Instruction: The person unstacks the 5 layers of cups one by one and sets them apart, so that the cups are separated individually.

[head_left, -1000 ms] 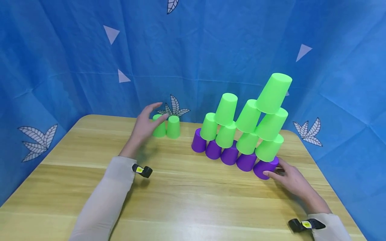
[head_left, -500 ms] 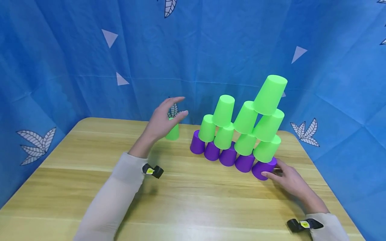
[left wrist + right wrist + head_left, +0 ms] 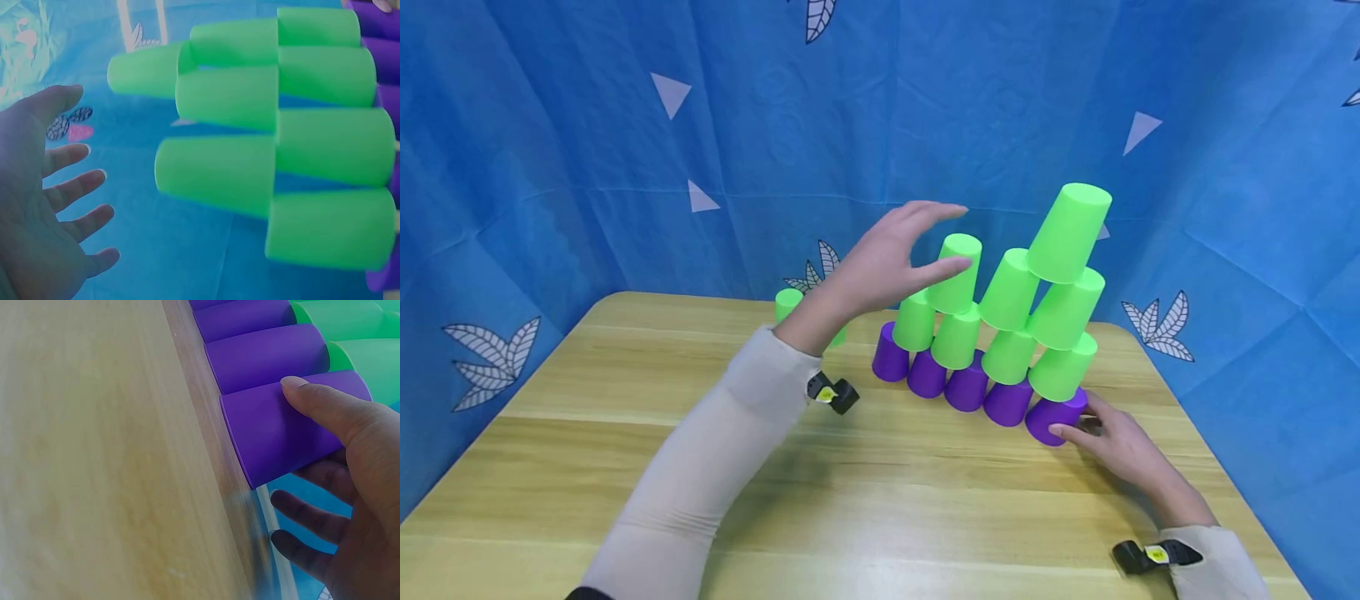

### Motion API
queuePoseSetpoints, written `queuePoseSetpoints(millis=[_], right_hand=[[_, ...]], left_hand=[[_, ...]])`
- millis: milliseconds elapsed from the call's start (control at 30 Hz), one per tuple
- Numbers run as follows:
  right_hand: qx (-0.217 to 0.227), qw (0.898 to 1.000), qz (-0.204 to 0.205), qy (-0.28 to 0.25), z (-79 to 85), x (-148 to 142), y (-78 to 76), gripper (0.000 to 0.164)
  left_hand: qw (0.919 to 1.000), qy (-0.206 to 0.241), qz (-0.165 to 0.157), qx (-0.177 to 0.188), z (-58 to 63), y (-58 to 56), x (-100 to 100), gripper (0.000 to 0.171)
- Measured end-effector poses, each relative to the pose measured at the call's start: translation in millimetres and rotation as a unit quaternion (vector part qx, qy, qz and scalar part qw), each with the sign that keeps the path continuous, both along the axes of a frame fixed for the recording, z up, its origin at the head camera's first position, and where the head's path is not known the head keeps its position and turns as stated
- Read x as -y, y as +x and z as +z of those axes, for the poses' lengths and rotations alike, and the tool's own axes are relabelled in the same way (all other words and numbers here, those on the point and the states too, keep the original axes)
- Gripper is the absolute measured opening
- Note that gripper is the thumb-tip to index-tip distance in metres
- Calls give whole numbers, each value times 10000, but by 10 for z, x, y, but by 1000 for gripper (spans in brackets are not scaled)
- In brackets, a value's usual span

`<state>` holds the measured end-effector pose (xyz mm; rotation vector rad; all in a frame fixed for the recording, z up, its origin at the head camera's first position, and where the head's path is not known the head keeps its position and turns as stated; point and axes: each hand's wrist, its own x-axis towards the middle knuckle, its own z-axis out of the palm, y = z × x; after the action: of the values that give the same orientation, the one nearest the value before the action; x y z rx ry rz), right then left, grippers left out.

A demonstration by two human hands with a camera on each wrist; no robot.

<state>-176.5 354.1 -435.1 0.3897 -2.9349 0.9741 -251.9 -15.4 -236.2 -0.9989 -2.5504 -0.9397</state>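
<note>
Upside-down cups form a stepped pyramid on the table. Its bottom row is purple, with green cups (image 3: 957,337) above and one green top cup (image 3: 1070,233) on the right side. My left hand (image 3: 880,267) is raised, fingers spread and holding nothing, beside the left green cup (image 3: 962,248) of the third row. The left wrist view shows a gap between this hand (image 3: 37,200) and that cup (image 3: 215,175). At the right end, my right hand (image 3: 1123,450) holds the last purple cup (image 3: 1054,419), thumb on its near side; some fingers are partly hidden behind it.
Two loose green cups stand at the back of the table, left of the pyramid; one (image 3: 787,302) shows its top and the other (image 3: 838,338) is mostly behind my left forearm. A blue patterned cloth (image 3: 820,125) hangs behind the wooden table (image 3: 925,500).
My left hand has moved right and upward from the loose green cups to the pyramid's left side, still with nothing in it. The right hand keeps its place at the purple cup.
</note>
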Motion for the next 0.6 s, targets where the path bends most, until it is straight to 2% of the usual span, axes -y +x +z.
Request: queuePoseSetpoints(millis=[233,333,600], right_hand=[[11,10000,3,-34,-3,1,10,63],[-17,10000,-4,-25,-6,0,9,62],[31,10000,-26,-64,-11,20,13,61]], left_hand=[[9989,-298,-116,355,198,-83,-340,67],[9983,-402,-154,400,270,-112,-478,68],[9970,-512,-133,567,366,-187,-792,73]])
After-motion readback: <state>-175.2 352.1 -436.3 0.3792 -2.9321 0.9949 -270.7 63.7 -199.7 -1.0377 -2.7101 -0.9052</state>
